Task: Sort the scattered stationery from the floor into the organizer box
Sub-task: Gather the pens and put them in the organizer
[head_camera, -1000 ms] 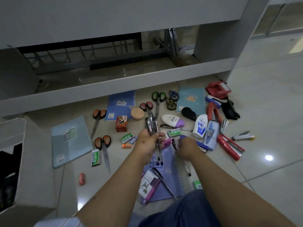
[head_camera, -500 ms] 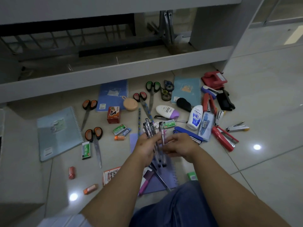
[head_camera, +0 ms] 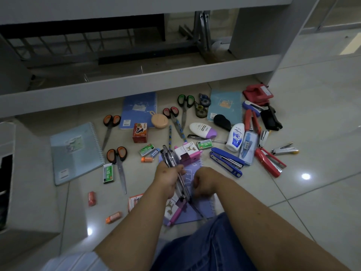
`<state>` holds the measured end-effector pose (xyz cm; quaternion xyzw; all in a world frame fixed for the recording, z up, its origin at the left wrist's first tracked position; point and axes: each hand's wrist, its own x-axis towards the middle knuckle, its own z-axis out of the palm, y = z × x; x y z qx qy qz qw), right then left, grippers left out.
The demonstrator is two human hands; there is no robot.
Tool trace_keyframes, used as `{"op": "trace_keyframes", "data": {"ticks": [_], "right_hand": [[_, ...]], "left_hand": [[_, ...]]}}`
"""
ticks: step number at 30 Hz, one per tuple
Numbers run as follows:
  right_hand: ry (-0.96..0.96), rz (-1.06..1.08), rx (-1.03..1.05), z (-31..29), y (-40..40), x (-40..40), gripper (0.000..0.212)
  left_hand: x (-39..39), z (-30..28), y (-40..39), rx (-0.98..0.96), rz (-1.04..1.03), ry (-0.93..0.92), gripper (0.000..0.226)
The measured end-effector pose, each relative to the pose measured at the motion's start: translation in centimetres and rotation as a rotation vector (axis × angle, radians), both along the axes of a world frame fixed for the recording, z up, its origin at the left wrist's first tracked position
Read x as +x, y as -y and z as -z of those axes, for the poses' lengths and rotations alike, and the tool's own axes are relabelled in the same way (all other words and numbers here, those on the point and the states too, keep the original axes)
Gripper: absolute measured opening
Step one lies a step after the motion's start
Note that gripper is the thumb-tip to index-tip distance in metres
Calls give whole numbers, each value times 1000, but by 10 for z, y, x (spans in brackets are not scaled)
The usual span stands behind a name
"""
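Head view: scissors (head_camera: 117, 167) beside notebook (head_camera: 75, 153).

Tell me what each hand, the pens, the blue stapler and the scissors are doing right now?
left hand: grips a bundle of pens
pens: bunched together, held off the floor
right hand: fingers curled down over the purple notebook; what it holds is hidden
blue stapler: lying on the floor, sprung open
orange scissors: lying on the floor, blades closed

Scissors (head_camera: 117, 163): orange-black handles. Stapler (head_camera: 226, 161): blue. Hole punch (head_camera: 257, 94): red. Notebook (head_camera: 197, 204): purple. Floor (head_camera: 312, 202): pale glossy tile.
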<state>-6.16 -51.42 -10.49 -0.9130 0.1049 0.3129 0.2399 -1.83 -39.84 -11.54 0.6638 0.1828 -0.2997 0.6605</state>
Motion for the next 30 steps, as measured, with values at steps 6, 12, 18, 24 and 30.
{"op": "trace_keyframes", "data": {"ticks": [6,12,18,24,30], "right_hand": [[-2,-185,-154,1,-30,7,18],[204,305,177,-8,-5,11,13],[364,637,738,-31,-7,27,21],[460,655,737,-30,20,51,18],[482,444,-159,8,69,75,25]], "left_hand": [[12,-3,-14,-40,-135,-8,14],[17,-2,-21,-26,-111,3,15],[12,-20,-2,-303,-34,4,16],[36,-32,7,-322,-21,13,13],[61,-24,25,-292,-47,1,13]]}}
